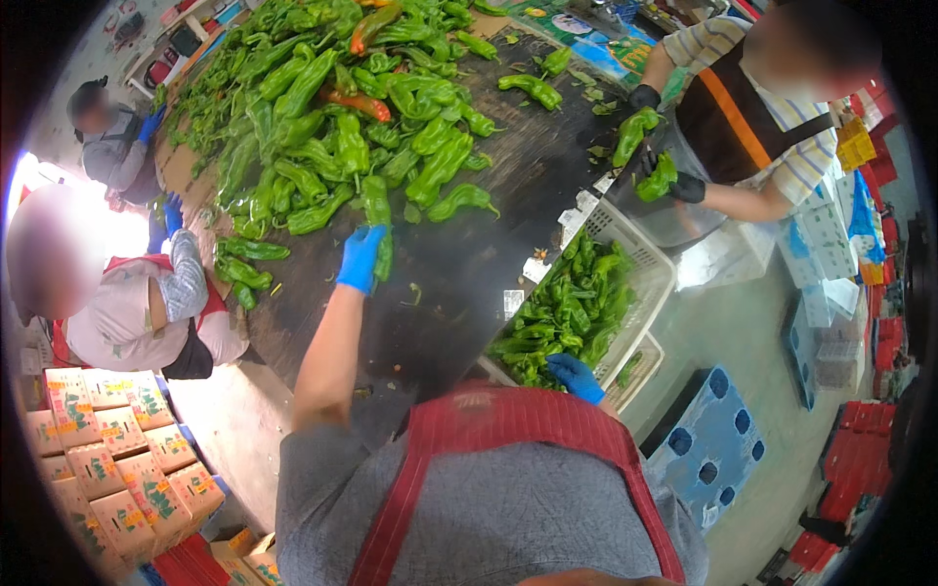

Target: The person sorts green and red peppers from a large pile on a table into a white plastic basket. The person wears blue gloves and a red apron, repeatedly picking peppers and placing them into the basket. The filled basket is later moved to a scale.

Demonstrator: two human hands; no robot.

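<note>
My left hand (361,256), in a blue glove, reaches over the dark tabletop and grips a long green pepper (384,258) at the near edge of a large heap. Another green pepper (376,199) lies just beyond it, end to end or overlapping. The heap of green peppers (330,139) has a few red-orange peppers (359,105) in it. My right hand (577,376), also blue-gloved, is low over the near end of a pale plastic crate (652,282) filled with green peppers (571,308). Whether its fingers hold anything is hidden.
At the right, a co-worker's black-gloved hand (687,187) holds a green pepper (657,178). Two more people work along the left side. A second crate (651,359) sits beneath the first. A blue pallet (707,447) lies on the floor; printed cartons (124,454) are stacked lower left.
</note>
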